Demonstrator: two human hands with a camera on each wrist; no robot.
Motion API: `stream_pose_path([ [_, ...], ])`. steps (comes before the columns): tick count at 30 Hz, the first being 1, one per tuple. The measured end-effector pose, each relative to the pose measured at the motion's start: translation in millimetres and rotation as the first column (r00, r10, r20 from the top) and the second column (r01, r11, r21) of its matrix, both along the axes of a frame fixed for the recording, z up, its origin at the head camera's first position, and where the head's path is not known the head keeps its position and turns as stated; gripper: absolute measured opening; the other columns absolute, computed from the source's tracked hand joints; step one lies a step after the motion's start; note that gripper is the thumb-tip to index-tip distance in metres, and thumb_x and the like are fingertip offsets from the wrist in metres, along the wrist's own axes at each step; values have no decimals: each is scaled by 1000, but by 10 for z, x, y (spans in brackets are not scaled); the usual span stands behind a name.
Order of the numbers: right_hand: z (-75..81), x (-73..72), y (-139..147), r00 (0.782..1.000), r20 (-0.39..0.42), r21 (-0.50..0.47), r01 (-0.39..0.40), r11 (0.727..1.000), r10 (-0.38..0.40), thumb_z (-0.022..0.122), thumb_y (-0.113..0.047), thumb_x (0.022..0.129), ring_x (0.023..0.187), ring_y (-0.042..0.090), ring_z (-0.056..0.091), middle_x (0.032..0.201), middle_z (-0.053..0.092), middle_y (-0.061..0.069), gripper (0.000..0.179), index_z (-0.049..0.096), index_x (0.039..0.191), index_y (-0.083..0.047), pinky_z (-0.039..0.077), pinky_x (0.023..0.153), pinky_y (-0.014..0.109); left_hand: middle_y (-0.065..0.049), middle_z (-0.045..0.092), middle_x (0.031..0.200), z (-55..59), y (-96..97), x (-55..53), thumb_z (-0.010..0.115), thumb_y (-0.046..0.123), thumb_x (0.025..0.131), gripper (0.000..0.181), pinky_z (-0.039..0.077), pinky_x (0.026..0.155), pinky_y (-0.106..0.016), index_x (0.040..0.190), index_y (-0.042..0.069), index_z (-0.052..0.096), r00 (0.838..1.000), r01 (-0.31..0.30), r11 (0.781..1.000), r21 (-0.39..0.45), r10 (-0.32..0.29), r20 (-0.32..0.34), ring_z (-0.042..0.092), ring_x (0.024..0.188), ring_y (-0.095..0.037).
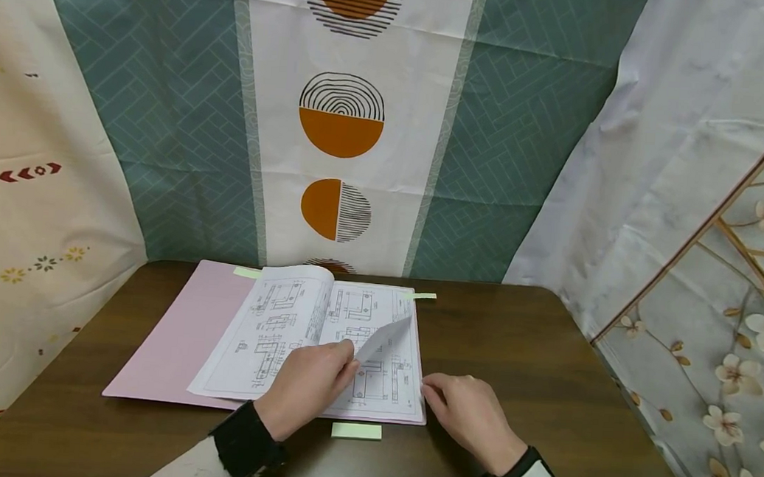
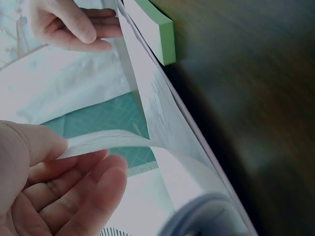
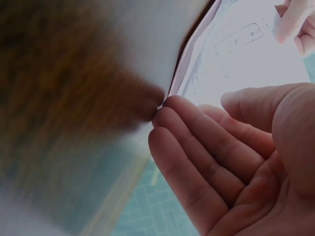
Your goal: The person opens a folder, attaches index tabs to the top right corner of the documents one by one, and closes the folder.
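A booklet of technical drawings (image 1: 261, 356) lies spread on the table, its pink cover (image 1: 161, 349) showing at the left. My left hand (image 1: 310, 385) reaches over the right-hand side and pinches a page (image 1: 384, 338) between thumb and fingers. In the left wrist view that page (image 2: 106, 140) bends up from the booklet in a curve. Beside the booklet's lower right edge rests my right hand (image 1: 472, 415). Its fingers extend loosely in the right wrist view, fingertips (image 3: 161, 115) down at the table beside the pink edge, and it holds nothing.
A light green sticky-note pad (image 1: 357, 431) lies just in front of the booklet. Green tabs stick out at the top left (image 1: 246, 272) and right edge (image 1: 424, 295). Behind the brown wooden table (image 1: 515, 336) hangs a patterned curtain (image 1: 536, 131).
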State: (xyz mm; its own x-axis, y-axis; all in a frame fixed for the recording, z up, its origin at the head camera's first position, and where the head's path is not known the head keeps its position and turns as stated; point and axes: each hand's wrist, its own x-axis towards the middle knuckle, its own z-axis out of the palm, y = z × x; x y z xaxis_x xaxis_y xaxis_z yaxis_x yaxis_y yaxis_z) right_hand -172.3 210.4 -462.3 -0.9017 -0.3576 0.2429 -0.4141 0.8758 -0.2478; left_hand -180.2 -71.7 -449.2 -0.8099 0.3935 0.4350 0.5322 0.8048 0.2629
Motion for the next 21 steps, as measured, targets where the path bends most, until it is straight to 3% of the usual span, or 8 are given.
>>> stream_pose_path([
  [7, 0, 4, -28, 1000, 30, -1, 2, 1000, -2, 82, -22, 102, 56, 3, 46, 83, 77, -6, 12, 86, 109, -13, 41, 56, 26, 8, 52, 70, -4, -155, 20, 80, 14, 100, 22, 36, 51, -25, 86, 15, 62, 989, -61, 998, -7, 60, -139, 43, 60, -8],
  [12, 7, 6, -47, 999, 36, 3, 2, 1000, -2, 83, -22, 101, 56, 2, 47, 85, 79, -5, 12, 86, 109, -14, 41, 56, 26, -1, 67, 93, -14, -310, 34, 80, 10, 95, 14, 52, 59, -28, 91, 11, 67, 971, -75, 997, -24, 67, -231, 60, 76, -15],
  [16, 6, 12, -72, 1000, 10, 33, -7, 999, 7, 84, -22, 100, 57, 2, 47, 79, 75, -9, 9, 86, 105, -15, 42, 57, 26, -11, 72, 120, -21, -455, 49, 80, 7, 91, 11, 64, 76, -40, 93, 8, 70, 954, -81, 995, -57, 61, -293, 72, 104, -30],
  [21, -5, 29, -109, 994, -68, 127, -73, 989, 82, 87, -18, 97, 56, 4, 43, 65, 58, -14, 12, 79, 87, -19, 40, 57, 27, -16, 71, 120, -28, -639, 78, 81, 5, 87, 19, 64, 84, -46, 103, 1, 72, 938, -107, 990, -97, 68, -339, 71, 110, -36],
])
